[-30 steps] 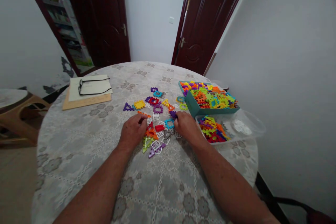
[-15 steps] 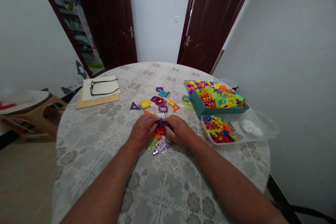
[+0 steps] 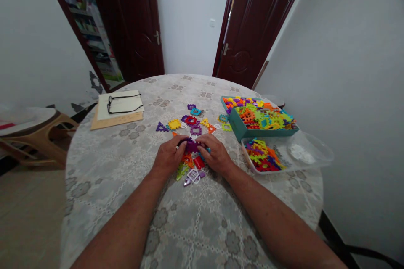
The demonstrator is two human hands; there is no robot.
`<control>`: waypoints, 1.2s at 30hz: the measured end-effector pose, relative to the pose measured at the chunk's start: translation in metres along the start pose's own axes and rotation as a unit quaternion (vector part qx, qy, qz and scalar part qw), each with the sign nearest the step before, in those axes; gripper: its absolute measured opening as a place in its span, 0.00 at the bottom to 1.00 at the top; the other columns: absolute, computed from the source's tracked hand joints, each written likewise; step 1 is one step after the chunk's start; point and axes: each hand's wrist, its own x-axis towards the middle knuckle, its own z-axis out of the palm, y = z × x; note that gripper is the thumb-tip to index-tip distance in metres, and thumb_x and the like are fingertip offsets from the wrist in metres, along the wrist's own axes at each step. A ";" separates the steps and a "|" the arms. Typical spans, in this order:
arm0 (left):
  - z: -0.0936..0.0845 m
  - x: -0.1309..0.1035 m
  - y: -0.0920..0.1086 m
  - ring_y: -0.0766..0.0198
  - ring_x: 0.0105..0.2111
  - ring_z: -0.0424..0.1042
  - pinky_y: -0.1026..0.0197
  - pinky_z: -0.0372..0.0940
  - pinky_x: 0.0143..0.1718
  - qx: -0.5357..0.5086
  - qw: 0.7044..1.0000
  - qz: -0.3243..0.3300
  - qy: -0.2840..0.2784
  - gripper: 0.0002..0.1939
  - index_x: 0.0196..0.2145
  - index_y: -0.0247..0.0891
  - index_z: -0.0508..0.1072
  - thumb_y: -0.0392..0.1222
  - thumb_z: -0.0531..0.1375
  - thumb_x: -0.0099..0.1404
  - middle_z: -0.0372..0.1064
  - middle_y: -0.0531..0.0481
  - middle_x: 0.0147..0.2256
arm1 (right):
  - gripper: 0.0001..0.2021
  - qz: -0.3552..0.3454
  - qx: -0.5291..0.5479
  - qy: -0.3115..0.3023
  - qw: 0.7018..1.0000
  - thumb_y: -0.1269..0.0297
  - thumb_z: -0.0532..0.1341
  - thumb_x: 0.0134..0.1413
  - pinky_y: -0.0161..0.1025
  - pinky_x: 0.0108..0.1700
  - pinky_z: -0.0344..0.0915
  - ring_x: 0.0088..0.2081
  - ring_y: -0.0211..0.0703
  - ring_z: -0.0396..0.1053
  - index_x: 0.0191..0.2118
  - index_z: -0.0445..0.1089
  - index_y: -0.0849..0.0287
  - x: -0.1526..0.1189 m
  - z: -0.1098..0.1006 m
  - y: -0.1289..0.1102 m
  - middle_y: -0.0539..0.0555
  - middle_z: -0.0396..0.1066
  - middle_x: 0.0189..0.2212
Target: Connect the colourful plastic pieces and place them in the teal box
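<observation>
Between my two hands is a purple plastic building piece (image 3: 192,146), held just above the table. My left hand (image 3: 168,154) is closed with thumb and fingers on its left side. On its right side, my right hand (image 3: 214,152) pinches it the same way. Below the hands lie a red piece (image 3: 198,162), orange pieces (image 3: 188,159), a lime green piece (image 3: 182,171) and a white lattice piece (image 3: 193,174). Beyond them are a yellow square (image 3: 174,124), a red square frame (image 3: 191,120), a purple square frame (image 3: 196,130) and a purple triangle (image 3: 162,127).
At the right stands a teal box (image 3: 239,127) heaped with coloured pieces. A clear plastic tub (image 3: 263,172) in front of it holds more pieces and a small clear bag (image 3: 301,154). Black-framed glasses (image 3: 124,111) rest on paper and a board (image 3: 118,123) at the left.
The purple piece has turned and shows more of its face between my fingers. My hands have tilted slightly, and the red piece below them is more exposed.
</observation>
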 end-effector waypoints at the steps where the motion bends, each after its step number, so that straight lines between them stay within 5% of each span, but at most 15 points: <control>1: -0.001 0.000 0.001 0.54 0.49 0.80 0.52 0.71 0.56 -0.008 1.000 -0.001 -0.008 0.16 0.51 0.42 0.79 0.46 0.54 0.74 0.82 0.46 0.49 | 0.12 0.002 0.007 0.006 1.000 0.67 0.60 0.68 0.46 0.60 0.69 0.54 0.47 0.73 0.53 0.75 0.55 0.001 0.001 -0.002 0.59 0.76 0.51; 12: -0.003 0.002 0.012 0.52 0.52 0.78 0.51 0.71 0.58 -0.106 0.991 0.006 -0.080 0.22 0.53 0.39 0.79 0.42 0.52 0.69 0.81 0.44 0.52 | 0.10 0.072 0.066 0.045 0.994 0.62 0.61 0.67 0.39 0.49 0.71 0.43 0.42 0.74 0.49 0.76 0.56 -0.002 0.010 0.001 0.54 0.76 0.44; 17: -0.002 0.001 0.011 0.51 0.49 0.79 0.47 0.71 0.57 -0.056 0.997 -0.010 -0.061 0.19 0.55 0.41 0.77 0.44 0.57 0.69 0.81 0.44 0.50 | 0.14 0.052 -0.048 0.056 0.996 0.63 0.57 0.71 0.44 0.59 0.69 0.55 0.47 0.72 0.55 0.74 0.57 0.005 0.003 0.006 0.59 0.76 0.52; 21: 0.000 0.000 0.006 0.52 0.51 0.78 0.47 0.70 0.57 -0.073 0.996 -0.038 -0.028 0.20 0.59 0.44 0.71 0.42 0.56 0.71 0.78 0.44 0.54 | 0.21 0.160 -0.300 0.043 0.939 0.71 0.54 0.69 0.54 0.70 0.56 0.68 0.57 0.61 0.63 0.70 0.65 0.020 -0.013 0.028 0.70 0.65 0.66; 26: 0.000 0.000 0.008 0.54 0.43 0.79 0.48 0.72 0.50 -0.075 0.995 -0.042 -0.052 0.13 0.51 0.44 0.73 0.41 0.56 0.70 0.80 0.46 0.45 | 0.20 0.285 -0.428 -0.055 0.856 0.73 0.52 0.69 0.50 0.62 0.62 0.60 0.58 0.67 0.60 0.72 0.68 0.031 -0.026 0.049 0.74 0.67 0.62; 36: -0.001 0.002 0.006 0.53 0.48 0.79 0.46 0.72 0.55 -0.076 0.996 0.005 -0.055 0.14 0.49 0.45 0.78 0.38 0.60 0.66 0.81 0.45 0.47 | 0.15 0.295 -0.427 -0.065 0.852 0.70 0.53 0.72 0.41 0.49 0.69 0.48 0.50 0.74 0.57 0.72 0.61 0.023 -0.022 0.027 0.66 0.73 0.49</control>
